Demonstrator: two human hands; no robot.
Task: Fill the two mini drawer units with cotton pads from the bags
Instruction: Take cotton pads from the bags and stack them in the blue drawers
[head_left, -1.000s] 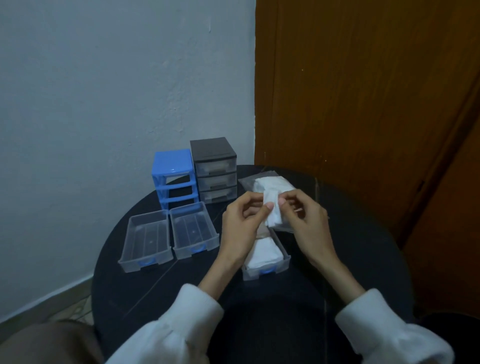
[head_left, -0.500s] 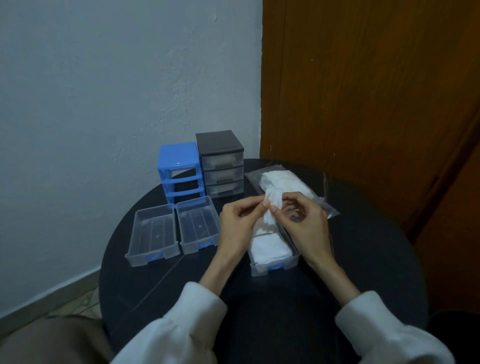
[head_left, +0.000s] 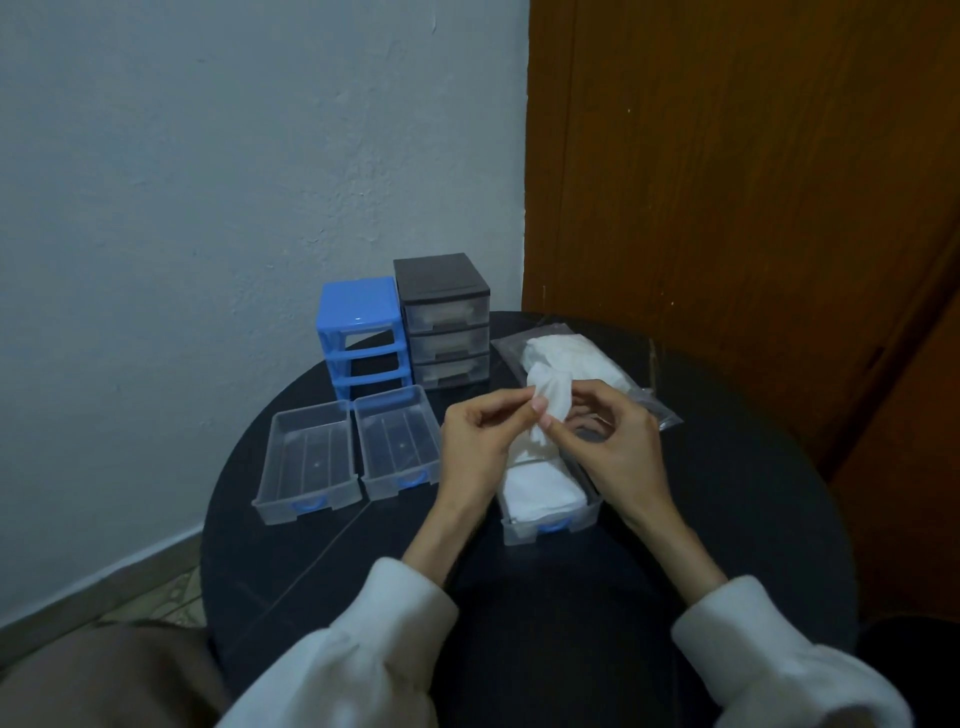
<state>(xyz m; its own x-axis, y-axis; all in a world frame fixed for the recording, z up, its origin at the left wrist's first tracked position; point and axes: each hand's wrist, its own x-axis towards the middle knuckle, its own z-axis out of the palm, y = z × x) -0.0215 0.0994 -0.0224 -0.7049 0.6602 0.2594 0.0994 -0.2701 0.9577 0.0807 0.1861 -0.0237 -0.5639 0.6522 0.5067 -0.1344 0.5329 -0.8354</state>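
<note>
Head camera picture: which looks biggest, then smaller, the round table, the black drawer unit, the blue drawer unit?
1. Round table, by far.
2. Black drawer unit and blue drawer unit look about alike; the black looks slightly larger, too close to rank.

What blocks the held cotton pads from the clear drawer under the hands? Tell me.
Nothing visible. Both hands, left and right, pinch the white cotton pads directly above the clear plastic drawer with the blue handle, which is open-topped and already partly filled with pads.
</note>
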